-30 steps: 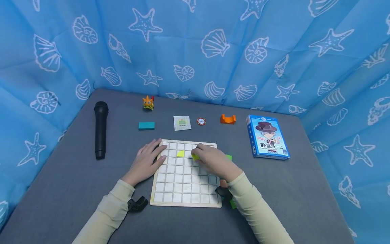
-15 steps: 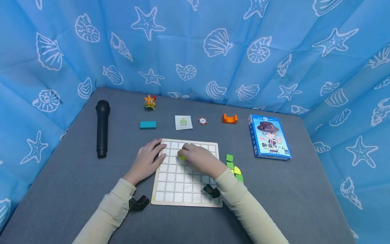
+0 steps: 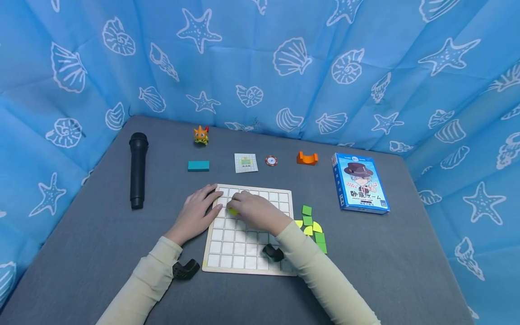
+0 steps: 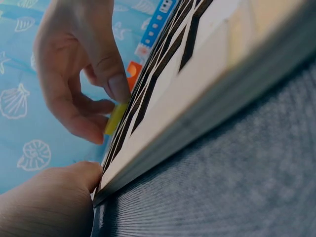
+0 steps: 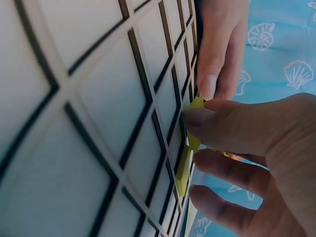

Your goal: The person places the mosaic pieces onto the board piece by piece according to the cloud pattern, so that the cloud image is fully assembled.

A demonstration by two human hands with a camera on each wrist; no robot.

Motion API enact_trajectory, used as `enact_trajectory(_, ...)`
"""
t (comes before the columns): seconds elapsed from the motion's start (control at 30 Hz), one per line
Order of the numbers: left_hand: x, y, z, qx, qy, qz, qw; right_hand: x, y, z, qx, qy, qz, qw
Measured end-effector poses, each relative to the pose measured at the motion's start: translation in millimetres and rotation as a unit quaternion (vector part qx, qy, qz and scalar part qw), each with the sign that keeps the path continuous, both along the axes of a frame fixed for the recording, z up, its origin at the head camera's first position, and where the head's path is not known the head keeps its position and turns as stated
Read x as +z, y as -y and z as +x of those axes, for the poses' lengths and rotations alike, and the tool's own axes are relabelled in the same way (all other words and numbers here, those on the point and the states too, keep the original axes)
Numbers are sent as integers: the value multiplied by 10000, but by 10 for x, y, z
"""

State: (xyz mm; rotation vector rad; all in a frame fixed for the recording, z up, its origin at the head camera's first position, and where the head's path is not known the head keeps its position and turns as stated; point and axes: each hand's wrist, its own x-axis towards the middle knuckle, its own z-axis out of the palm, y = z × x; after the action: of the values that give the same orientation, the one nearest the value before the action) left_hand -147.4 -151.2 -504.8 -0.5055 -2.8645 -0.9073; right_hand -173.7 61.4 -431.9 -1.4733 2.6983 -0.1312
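Grey tabletop (image 3: 386,262), blue seashell curtain (image 3: 260,63)

Left hand (image 3: 195,215) is blocking the grid board (image 3: 239,249) at its upper left edge, while the right hand (image 3: 257,210) is hogging the upper middle and the sleeve (image 3: 325,275) is crossing the lower right corner. Lower-left squares (image 3: 215,248) are sitting wide open tho. Loose green tiles (image 3: 319,238) are crowding the right side; gray tabletop (image 3: 331,216) is leaving a lane before the blue game box (image 3: 360,183).
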Motion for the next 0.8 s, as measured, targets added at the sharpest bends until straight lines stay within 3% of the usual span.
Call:
enact_trajectory(0.47, -23, -2, -6, -14, -13, -55, 10000, -42, 34, 5, 28, 325, -226, 9992)
enact_trajectory(0.8, -12, 0, -17, 3, 90, -47, 9999, -20, 43, 18, 55, 166, -244, 9995)
